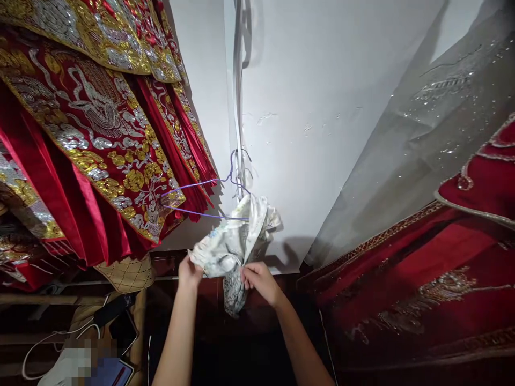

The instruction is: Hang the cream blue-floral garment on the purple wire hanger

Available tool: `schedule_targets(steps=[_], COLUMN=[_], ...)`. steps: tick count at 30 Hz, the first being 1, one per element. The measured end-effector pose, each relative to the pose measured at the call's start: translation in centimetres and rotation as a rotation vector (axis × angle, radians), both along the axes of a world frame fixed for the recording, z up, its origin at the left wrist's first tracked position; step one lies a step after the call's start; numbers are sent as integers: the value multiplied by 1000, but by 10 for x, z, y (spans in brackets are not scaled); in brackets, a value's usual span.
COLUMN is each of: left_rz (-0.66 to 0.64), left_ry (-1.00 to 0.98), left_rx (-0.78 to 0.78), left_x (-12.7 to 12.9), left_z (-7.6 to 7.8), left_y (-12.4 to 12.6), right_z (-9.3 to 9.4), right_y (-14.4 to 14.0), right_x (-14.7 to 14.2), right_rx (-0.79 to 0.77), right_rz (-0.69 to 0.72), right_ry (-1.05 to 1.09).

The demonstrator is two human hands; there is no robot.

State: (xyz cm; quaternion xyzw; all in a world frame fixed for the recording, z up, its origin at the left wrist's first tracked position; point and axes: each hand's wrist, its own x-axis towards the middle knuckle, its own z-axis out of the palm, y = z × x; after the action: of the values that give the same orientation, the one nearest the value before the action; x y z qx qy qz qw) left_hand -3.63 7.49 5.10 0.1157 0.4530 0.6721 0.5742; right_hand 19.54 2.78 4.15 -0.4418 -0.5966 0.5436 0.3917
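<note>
Centre, back: wall (306, 107), with a strap (236, 107) running down before it. Near the strap's lower end: hanger (201, 184), its left arm bare and reaching in front of the robe's lower corner. On the hanger's right part: garment (229, 246), hanging below and in front of the wall. Left hand (189, 273) at the garment's left edge; right hand (257, 279) at its lower middle. Left side: robe (108, 134). Right side: gown (434, 118) above, skirt (422, 273) below. Lower left: bench (139, 327) (beneath the robe), bearing a phone (124, 329); cable (60, 333) left of the phone.
</note>
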Motion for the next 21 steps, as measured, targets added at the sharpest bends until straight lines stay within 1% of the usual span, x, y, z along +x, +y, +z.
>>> schedule_targets(steps=[1, 2, 3, 4, 5, 6, 7, 8, 9, 10, 11, 12, 13, 14, 15, 16, 17, 18, 19, 21], left_rz=[-25, -64, -118, -185, -267, -351, -424, -459, -449, -402, -344, -306, -318, -384, -484, -598, -707, -790, -840, -848], left_ry=[-10, -14, -6, 27, 93, 195, 337, 503, 670, 816, 916, 962, 966, 943, 914, 898, 906, 939, 993, 1146], left_rx=[-2, 20, 67, 136, 218, 302, 377, 440, 493, 537, 575, 602, 612, 606, 593, 579, 567, 562, 558, 526], left_x=[13, 27, 40, 52, 63, 74, 83, 90, 95, 98, 98, 95, 90, 84, 77, 68, 60, 52, 43, 30], left_z=[-6, -8, -6, 0, 8, 19, 29, 39, 49, 56, 61, 65, 66, 65, 63, 60, 56, 53, 50, 49], left_y=[-8, -15, -23, -31, -38, -45, -51, -56, -60, -63, -65, -66, -67, -68, -70, -73, -76, -79, -82, -87], right_z=[-7, -11, -13, -11, -8, -2, 4, 10, 17, 24, 31, 38, 45, 53, 62, 71, 81, 90, 99, 110], right_y=[-4, -6, -7, -7, -6, -5, -5, -6, -7, -10, -12, -14, -16, -15, -13, -7, 0, 10, 23, 52], right_x=[1, 2, 3, 4, 4, 3, 2, 0, -2, -4, -5, -4, -1, 3, 8, 14, 19, 24, 28, 30], right_rx=[1, 22, 54, 88, 108, 104, 73, 23, -36, -89, -131, -156, -163, -153, -120, -62, 21, 117, 216, 372], right_rz=[-44, -111, -184, -242, -272, -266, -229, -179, -121, -60, 14, 104, 203, 302, 374, 393, 363, 286, 173, -44], right_ry=[-18, -38, -53, -57, -43, -7, 51, 126, 208, 284, 341, 364, 346, 287, 202, 107, 21, -43, -77, -74])
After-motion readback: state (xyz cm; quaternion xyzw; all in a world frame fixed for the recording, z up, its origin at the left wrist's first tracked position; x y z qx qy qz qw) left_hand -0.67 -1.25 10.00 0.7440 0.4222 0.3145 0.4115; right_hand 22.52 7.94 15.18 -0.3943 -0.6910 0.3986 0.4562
